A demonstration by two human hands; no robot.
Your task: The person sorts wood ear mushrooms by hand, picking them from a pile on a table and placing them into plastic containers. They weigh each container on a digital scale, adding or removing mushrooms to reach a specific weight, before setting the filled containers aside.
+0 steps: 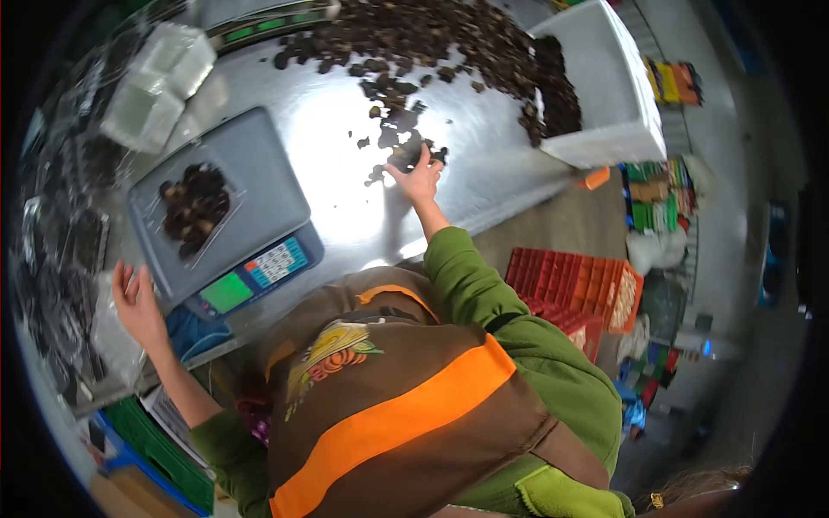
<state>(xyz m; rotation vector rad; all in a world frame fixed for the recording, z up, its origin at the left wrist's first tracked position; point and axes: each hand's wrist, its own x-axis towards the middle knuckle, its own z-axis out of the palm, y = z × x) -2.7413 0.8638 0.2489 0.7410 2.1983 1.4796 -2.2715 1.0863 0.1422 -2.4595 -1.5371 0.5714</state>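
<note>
- My right hand [420, 179] is grasping dark pieces [404, 154] on the steel table [484, 168].
- My left hand [136, 302] is lying open — fingers spread — beside the scale [259, 186].

A grey scale [250, 173] with green display, dark brown pieces [449, 39], a white tub [604, 95], red crates [570, 281].
</note>
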